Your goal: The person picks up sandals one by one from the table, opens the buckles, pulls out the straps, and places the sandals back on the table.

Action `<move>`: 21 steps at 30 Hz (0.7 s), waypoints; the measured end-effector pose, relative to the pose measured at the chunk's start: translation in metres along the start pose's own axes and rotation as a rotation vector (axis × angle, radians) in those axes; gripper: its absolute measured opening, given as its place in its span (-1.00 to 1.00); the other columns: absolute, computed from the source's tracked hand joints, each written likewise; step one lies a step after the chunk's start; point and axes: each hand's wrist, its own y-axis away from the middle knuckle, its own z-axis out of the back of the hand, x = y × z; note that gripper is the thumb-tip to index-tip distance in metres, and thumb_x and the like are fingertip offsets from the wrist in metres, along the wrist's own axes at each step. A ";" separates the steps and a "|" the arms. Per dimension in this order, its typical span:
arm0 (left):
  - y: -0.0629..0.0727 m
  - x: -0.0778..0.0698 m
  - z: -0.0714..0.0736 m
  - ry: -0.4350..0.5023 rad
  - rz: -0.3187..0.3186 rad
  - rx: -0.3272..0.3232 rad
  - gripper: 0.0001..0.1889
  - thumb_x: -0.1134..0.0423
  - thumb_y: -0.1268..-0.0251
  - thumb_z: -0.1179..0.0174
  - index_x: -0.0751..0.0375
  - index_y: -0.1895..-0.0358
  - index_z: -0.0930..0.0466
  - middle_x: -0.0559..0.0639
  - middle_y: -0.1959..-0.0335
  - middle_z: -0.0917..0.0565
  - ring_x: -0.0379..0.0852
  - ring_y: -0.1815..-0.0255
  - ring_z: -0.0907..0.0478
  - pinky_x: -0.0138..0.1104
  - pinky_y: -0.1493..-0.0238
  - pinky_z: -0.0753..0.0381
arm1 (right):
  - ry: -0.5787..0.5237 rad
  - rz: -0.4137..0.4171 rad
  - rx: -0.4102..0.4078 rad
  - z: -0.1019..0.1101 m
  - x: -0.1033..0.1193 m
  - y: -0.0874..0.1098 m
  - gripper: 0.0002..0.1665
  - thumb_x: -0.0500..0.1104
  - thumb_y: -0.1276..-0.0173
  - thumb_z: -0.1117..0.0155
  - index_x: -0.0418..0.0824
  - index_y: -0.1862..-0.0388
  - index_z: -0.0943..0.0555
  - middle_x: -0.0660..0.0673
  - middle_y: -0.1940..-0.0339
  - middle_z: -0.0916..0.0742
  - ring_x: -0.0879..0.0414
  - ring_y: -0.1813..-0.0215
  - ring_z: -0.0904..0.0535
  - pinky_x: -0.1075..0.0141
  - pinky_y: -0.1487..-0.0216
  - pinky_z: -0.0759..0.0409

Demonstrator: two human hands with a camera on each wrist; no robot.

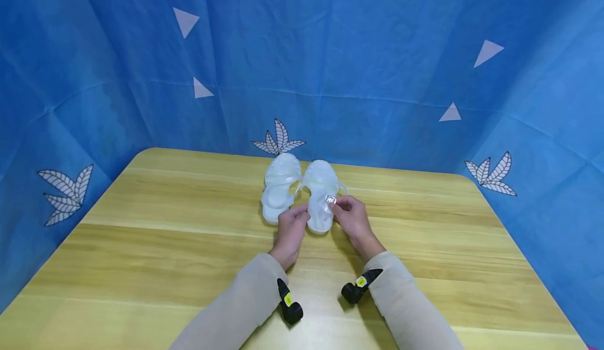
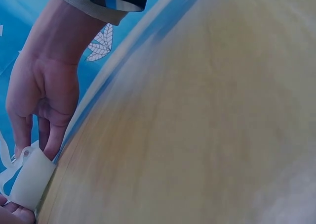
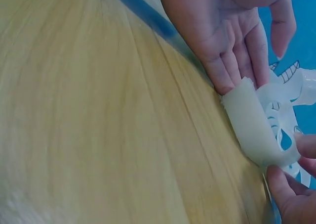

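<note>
A pair of translucent white jelly sandals lies side by side near the far edge of the table: the left sandal (image 1: 278,195) and the right sandal (image 1: 318,219). My left hand (image 1: 291,229) is against the left side of the right sandal's heel. In the right wrist view the left hand (image 3: 232,41) has its fingers fairly straight behind the heel (image 3: 249,122), thumb held apart. My right hand (image 1: 353,219) pinches the strap by a shiny silver buckle (image 1: 330,200) at the sandal's right side. The left wrist view shows the right hand (image 2: 47,90) reaching down to the heel (image 2: 33,177).
Under the sandals is a light wood-grain table (image 1: 189,266) with rounded far corners. A blue cloth (image 1: 377,51) printed with leaves and triangles hangs behind and along both sides. Each sleeve carries a black wrist camera (image 1: 290,310).
</note>
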 end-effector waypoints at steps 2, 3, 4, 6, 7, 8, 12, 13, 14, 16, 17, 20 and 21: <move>-0.001 0.000 0.000 0.000 -0.005 -0.009 -0.61 0.43 -0.20 -0.01 0.48 -0.11 -0.48 0.31 -0.14 -0.53 0.13 -0.27 -0.38 -0.09 -0.30 -0.32 | 0.006 -0.004 0.003 -0.001 0.000 -0.001 -0.81 -0.30 -0.31 -0.19 -0.41 0.16 -0.53 -0.19 0.21 -0.62 0.18 0.23 -0.51 0.40 0.24 -0.57; -0.001 0.000 0.000 0.001 -0.005 -0.013 -0.61 0.43 -0.20 -0.01 0.48 -0.11 -0.48 0.31 -0.14 -0.53 0.12 -0.27 -0.39 -0.09 -0.30 -0.33 | 0.012 -0.007 0.002 -0.002 0.000 -0.002 -0.82 -0.30 -0.31 -0.19 -0.40 0.15 -0.53 -0.19 0.20 -0.62 0.18 0.23 -0.51 0.40 0.24 -0.57; -0.002 0.000 0.000 0.001 -0.007 -0.016 -0.61 0.43 -0.20 -0.01 0.49 -0.11 -0.48 0.31 -0.13 -0.53 0.13 -0.26 -0.39 -0.09 -0.30 -0.33 | 0.013 -0.007 0.003 -0.002 0.000 -0.003 -0.81 -0.31 -0.31 -0.19 -0.40 0.15 -0.53 -0.20 0.20 -0.62 0.17 0.23 -0.51 0.40 0.23 -0.57; -0.003 0.000 -0.001 0.000 -0.007 -0.021 -0.61 0.43 -0.19 -0.01 0.49 -0.11 -0.48 0.32 -0.13 -0.53 0.13 -0.25 -0.39 -0.09 -0.29 -0.34 | 0.018 -0.008 0.003 -0.003 0.001 -0.004 -0.81 -0.31 -0.31 -0.19 -0.40 0.14 -0.54 -0.20 0.20 -0.63 0.17 0.22 -0.51 0.39 0.22 -0.56; -0.004 0.000 -0.001 0.000 -0.009 -0.023 -0.60 0.42 -0.19 -0.01 0.50 -0.11 -0.47 0.32 -0.12 -0.54 0.14 -0.25 -0.40 -0.09 -0.29 -0.34 | 0.018 -0.006 0.004 -0.004 0.001 -0.004 -0.80 -0.31 -0.31 -0.19 -0.41 0.13 -0.54 -0.21 0.19 -0.63 0.16 0.22 -0.51 0.39 0.22 -0.56; -0.004 0.001 -0.001 -0.003 -0.011 -0.026 -0.60 0.42 -0.18 -0.02 0.50 -0.11 -0.47 0.33 -0.12 -0.54 0.14 -0.24 -0.40 -0.08 -0.28 -0.35 | 0.019 -0.006 0.002 -0.004 0.001 -0.005 -0.80 -0.31 -0.31 -0.19 -0.40 0.13 -0.54 -0.21 0.19 -0.63 0.16 0.22 -0.51 0.38 0.21 -0.56; -0.006 0.001 -0.001 -0.003 -0.007 -0.022 -0.57 0.40 -0.17 -0.02 0.52 -0.12 -0.45 0.34 -0.13 -0.52 0.15 -0.25 -0.39 -0.08 -0.28 -0.35 | 0.032 0.005 -0.011 -0.005 0.000 -0.007 -0.80 -0.30 -0.30 -0.20 -0.39 0.13 -0.55 -0.22 0.18 -0.63 0.13 0.18 -0.52 0.38 0.19 -0.57; -0.006 0.001 -0.001 -0.006 -0.006 -0.019 -0.57 0.39 -0.17 -0.03 0.52 -0.13 -0.45 0.34 -0.14 -0.52 0.16 -0.26 -0.38 -0.07 -0.28 -0.34 | 0.036 0.011 -0.014 -0.005 -0.001 -0.007 -0.80 -0.29 -0.30 -0.21 -0.39 0.13 -0.55 -0.23 0.17 -0.63 0.12 0.17 -0.52 0.38 0.19 -0.57; -0.006 0.001 -0.001 -0.009 -0.003 -0.016 -0.56 0.39 -0.17 -0.03 0.51 -0.14 -0.44 0.33 -0.16 -0.51 0.15 -0.27 -0.37 -0.07 -0.29 -0.33 | 0.043 0.018 -0.019 -0.005 -0.002 -0.008 -0.79 -0.28 -0.31 -0.21 -0.39 0.13 -0.55 -0.23 0.17 -0.64 0.11 0.16 -0.52 0.38 0.18 -0.57; -0.006 0.001 -0.001 -0.013 0.004 -0.012 -0.55 0.38 -0.18 -0.03 0.50 -0.16 -0.43 0.32 -0.19 -0.49 0.15 -0.29 -0.35 -0.08 -0.30 -0.32 | 0.052 0.029 -0.018 -0.006 -0.004 -0.008 -0.78 -0.27 -0.32 -0.20 -0.38 0.12 -0.55 -0.24 0.15 -0.63 0.08 0.13 -0.52 0.37 0.18 -0.57; -0.006 0.001 0.000 -0.014 0.007 -0.013 -0.55 0.38 -0.18 -0.03 0.49 -0.16 -0.42 0.32 -0.20 -0.48 0.15 -0.30 -0.34 -0.08 -0.31 -0.31 | 0.059 0.033 -0.016 -0.006 -0.004 -0.008 -0.77 -0.26 -0.32 -0.20 -0.38 0.11 -0.54 -0.25 0.13 -0.63 0.07 0.10 -0.52 0.36 0.16 -0.57; -0.006 0.001 0.000 -0.019 -0.004 -0.017 -0.56 0.39 -0.19 -0.02 0.49 -0.16 -0.43 0.32 -0.19 -0.48 0.15 -0.31 -0.33 -0.07 -0.32 -0.29 | 0.080 0.033 -0.012 -0.006 -0.005 -0.008 -0.73 -0.22 -0.33 -0.20 -0.36 0.06 -0.53 -0.26 0.08 -0.63 0.02 0.03 -0.53 0.32 0.10 -0.57; -0.007 0.001 0.000 -0.020 -0.013 -0.016 -0.56 0.40 -0.19 -0.02 0.50 -0.15 -0.43 0.33 -0.19 -0.49 0.16 -0.30 -0.33 -0.07 -0.32 -0.29 | 0.082 0.031 -0.010 -0.006 -0.005 -0.008 -0.72 -0.21 -0.34 -0.20 -0.36 0.05 -0.52 -0.26 0.07 -0.63 0.01 0.01 -0.52 0.30 0.07 -0.56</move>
